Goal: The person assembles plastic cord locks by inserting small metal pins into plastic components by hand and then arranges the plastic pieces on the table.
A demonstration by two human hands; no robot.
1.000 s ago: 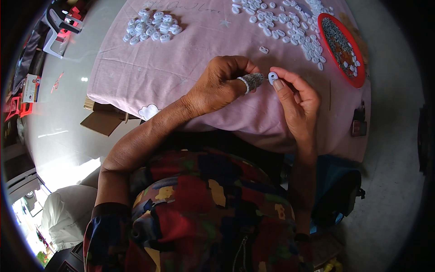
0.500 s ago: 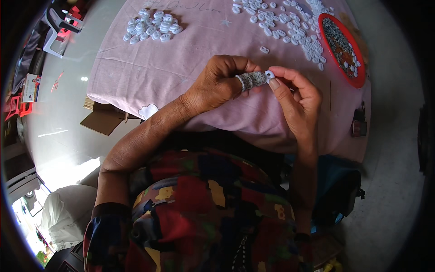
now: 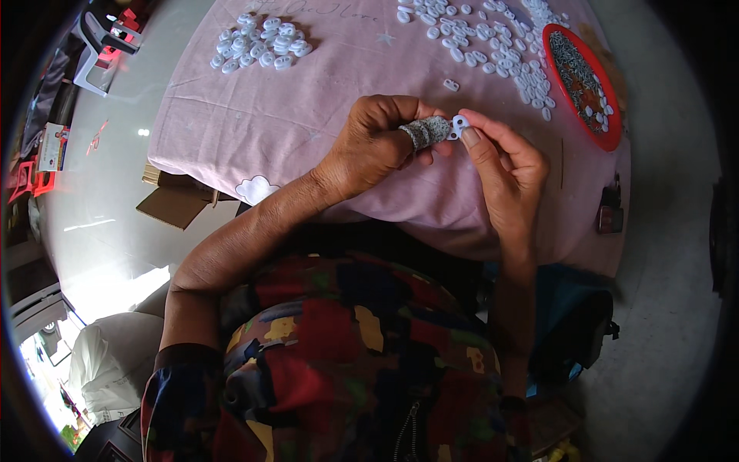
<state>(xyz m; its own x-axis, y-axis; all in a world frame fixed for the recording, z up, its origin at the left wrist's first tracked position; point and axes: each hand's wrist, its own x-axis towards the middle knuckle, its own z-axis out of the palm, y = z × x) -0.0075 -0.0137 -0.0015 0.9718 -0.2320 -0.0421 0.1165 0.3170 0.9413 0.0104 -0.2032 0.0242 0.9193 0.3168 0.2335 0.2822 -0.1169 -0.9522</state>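
Observation:
Over the near part of the pink tablecloth, my two hands meet at a small white plastic piece with dark holes (image 3: 460, 122). My right hand (image 3: 514, 171) pinches its right side between thumb and index finger. My left hand (image 3: 373, 142) is closed, and one finger wears a grey speckled wrap (image 3: 426, 132) whose tip meets the piece's left side. My left fingers beneath are partly hidden. A single similar white piece (image 3: 451, 85) lies on the cloth just beyond my hands.
A heap of white pieces (image 3: 260, 45) sits far left on the pink cloth (image 3: 339, 61); many loose ones (image 3: 504, 54) spread far right. Beside them a red tray (image 3: 613, 138) holds small metal parts and some white pieces. A dark small object (image 3: 610, 218) lies at the right edge.
The white piece has turned between my fingers, so more of its holed face shows. Both hands have shifted only slightly.

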